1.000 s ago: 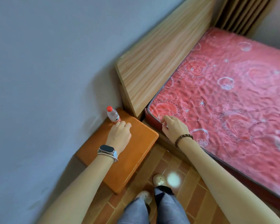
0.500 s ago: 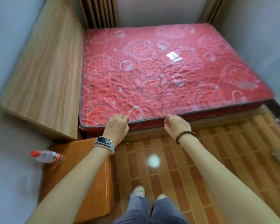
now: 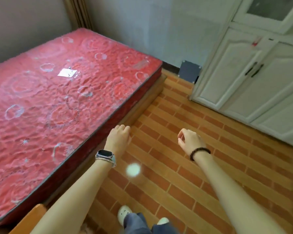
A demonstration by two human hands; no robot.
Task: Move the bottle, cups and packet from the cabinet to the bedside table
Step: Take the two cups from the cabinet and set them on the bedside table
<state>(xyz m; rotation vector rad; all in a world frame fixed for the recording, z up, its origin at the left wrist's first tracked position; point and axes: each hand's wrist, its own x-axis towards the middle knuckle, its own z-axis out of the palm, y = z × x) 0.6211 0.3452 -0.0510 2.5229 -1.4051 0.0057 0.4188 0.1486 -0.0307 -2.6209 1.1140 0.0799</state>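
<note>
White cabinet up ahead with doors closed hides the cups and packet, both hands, left hand and right hand, loosely curled and empty; light, crushable stuff presumably, best gripped gently around the sides

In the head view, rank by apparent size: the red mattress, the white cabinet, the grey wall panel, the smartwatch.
1. Red mattress, the largest area in frame.
2. White cabinet, cut off by the frame edge, so its full size is unsure.
3. Grey wall panel.
4. Smartwatch, smallest, though nearer the camera than the panel.
</note>
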